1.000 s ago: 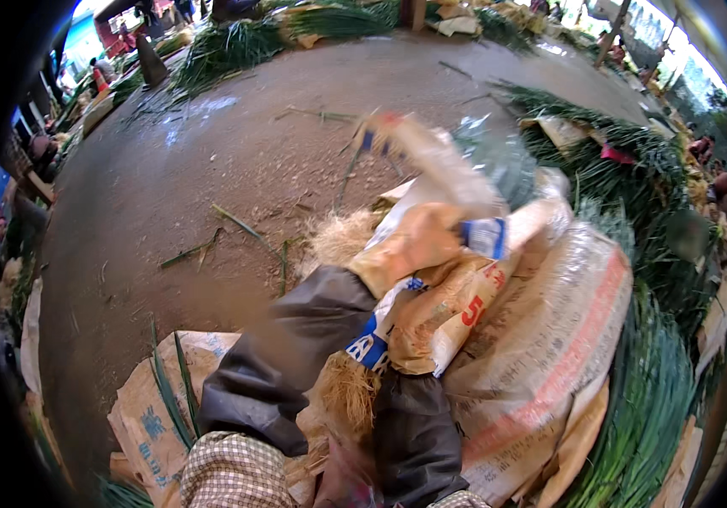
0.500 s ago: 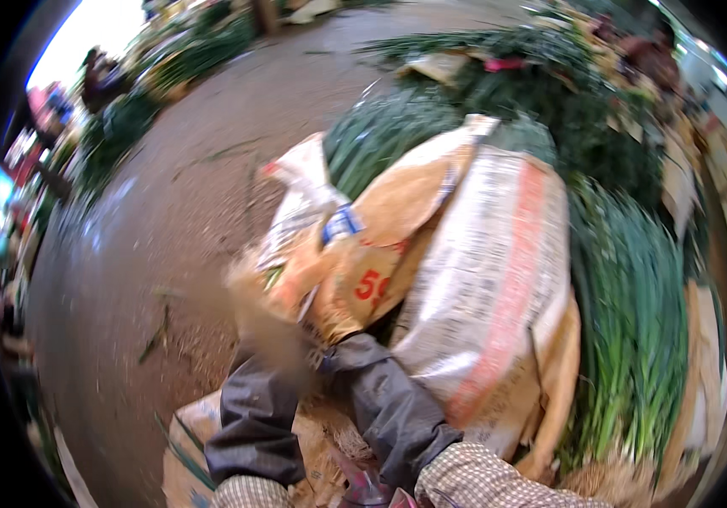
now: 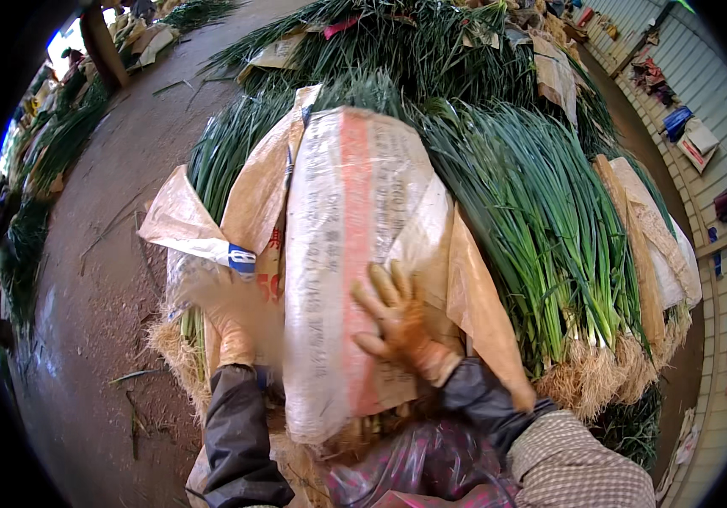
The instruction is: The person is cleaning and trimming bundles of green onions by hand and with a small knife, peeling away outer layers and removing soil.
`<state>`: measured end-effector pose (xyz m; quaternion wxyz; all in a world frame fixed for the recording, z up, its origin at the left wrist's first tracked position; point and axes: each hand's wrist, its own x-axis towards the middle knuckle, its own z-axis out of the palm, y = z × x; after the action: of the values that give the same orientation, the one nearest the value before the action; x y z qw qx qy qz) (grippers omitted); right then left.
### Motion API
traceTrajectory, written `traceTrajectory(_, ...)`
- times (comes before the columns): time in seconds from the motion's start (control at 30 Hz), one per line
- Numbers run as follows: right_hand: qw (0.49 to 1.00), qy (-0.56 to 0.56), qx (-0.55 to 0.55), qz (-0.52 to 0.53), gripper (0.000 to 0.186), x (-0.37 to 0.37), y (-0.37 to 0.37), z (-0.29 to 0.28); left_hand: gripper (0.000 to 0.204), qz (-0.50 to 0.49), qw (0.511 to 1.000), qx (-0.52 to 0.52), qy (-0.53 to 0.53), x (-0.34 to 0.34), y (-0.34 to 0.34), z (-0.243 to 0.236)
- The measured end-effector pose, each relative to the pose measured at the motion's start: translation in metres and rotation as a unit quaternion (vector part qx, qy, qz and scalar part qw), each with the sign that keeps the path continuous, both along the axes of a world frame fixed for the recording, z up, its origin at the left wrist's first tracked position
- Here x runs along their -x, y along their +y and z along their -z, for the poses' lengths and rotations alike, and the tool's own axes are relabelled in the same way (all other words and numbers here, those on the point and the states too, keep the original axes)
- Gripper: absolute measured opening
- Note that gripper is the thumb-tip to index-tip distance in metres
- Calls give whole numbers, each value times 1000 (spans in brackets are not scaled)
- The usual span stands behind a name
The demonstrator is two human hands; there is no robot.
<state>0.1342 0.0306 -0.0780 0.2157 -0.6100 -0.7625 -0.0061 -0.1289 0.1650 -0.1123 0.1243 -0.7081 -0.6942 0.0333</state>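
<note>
A white woven plastic sack with a red stripe and printed lettering lies over bundles of green onions. My right hand, in a tan-orange work glove, rests on the sack with its fingers spread. My left hand, also gloved, is at the sack's left side, near a folded tan sack piece and the root ends of green onions. A tan blur covers its fingers, so their grip does not show. Dark sleeve covers reach over both my wrists.
A large bundle of green onions lies to the right, pale roots toward me. More are heaped behind, partly under sacking. Brown ground stretches left, with scattered leaves. A corrugated wall with bags hung on it runs along the right.
My view has turned right, so the sacks appear farther left and more upright. My right hand, earlier hidden near the sacks' lower edge, now lies spread on the white sack.
</note>
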Motion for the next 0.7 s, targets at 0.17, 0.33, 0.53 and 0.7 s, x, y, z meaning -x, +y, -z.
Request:
traceTrajectory(0.17, 1000, -6, 15, -10, 73, 61, 50, -10, 52, -45, 996, -36, 74, -9, 31, 15)
traceTrajectory(0.33, 992, -43, 84, -83, 83, 108, 71, -30, 55, 81, 990, -113, 0, 133, 26, 96)
traceTrajectory(0.53, 986, 69, 95, -121, 89, 16, 14, -102, 55, 82, 959, -99, -254, 181, -18, 2)
traceTrajectory(0.7, 920, -219, 257, 197, 88, -195, -131, -130, 64, 359, 890, -71, -273, -62, -141, -138)
